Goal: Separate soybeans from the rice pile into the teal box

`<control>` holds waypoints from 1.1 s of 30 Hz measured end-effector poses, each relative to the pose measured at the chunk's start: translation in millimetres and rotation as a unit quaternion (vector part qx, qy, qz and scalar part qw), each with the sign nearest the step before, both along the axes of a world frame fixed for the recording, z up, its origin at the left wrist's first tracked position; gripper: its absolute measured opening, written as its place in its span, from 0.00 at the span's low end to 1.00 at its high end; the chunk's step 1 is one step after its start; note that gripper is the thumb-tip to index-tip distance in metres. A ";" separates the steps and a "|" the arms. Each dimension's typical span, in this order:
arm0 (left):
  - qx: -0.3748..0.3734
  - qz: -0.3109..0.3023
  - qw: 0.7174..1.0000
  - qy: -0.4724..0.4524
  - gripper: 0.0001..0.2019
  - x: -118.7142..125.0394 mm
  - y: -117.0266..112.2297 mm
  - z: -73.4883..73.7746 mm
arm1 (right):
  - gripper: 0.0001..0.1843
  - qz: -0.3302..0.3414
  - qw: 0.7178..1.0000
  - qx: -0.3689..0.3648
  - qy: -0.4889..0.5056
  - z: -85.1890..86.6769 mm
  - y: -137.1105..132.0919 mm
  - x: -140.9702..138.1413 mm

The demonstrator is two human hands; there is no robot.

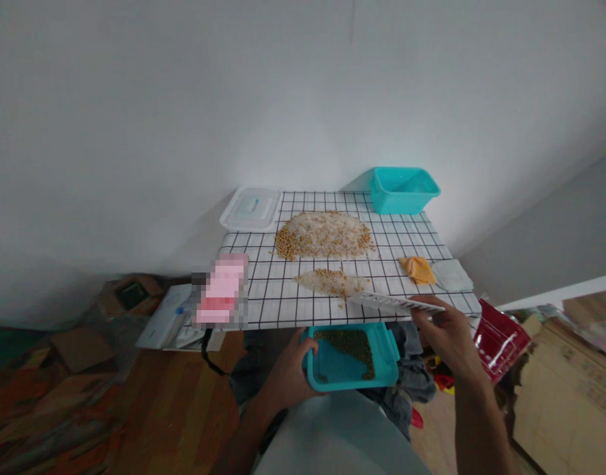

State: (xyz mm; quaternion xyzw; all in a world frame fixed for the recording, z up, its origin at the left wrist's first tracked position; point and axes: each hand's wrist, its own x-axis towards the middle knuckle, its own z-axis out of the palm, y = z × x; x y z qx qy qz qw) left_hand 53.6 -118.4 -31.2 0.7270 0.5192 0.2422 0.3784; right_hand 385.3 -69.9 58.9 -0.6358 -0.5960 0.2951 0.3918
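My left hand (pixel 292 373) is closed around the left side of a turquoise plastic box (pixel 338 367), held below the table's front edge. Small green beans (pixel 350 344), looking like mung beans, cover part of its bottom. In my right hand (pixel 445 333) is a thin white slotted panel (pixel 392 302), gripped at its right end. The panel's left end meets the front of a small heap (pixel 330 282) of white grains and yellow beans on the tabletop. Farther back spreads a larger heap (pixel 325 234) of the same mix, with more yellow beans on its left.
On the checked tablecloth (pixel 268 297) stand a second turquoise box (pixel 404 191) at back right and a clear lid (pixel 252 208) at back left. An orange cloth (pixel 418 270) and a pale cloth (pixel 452 275) lie right. A red packet (pixel 498 340) is beyond the right edge.
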 end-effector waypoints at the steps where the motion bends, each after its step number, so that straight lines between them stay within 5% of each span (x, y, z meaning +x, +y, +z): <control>1: 0.001 -0.001 1.000 -0.002 0.31 -0.2 -0.1 0.2 | 0.12 -0.001 1.000 0.002 0.000 -0.4 0.5 -1.1; 26: 0.001 0.007 1.000 -0.016 0.31 -0.1 0.5 2.0 | 0.11 0.099 0.995 -0.009 0.011 14.3 -6.6 -15.6; 33: 0.000 0.010 1.000 -0.012 0.31 0.1 -0.6 0.7 | 0.10 0.091 0.996 -0.008 0.006 9.6 -10.6 0.4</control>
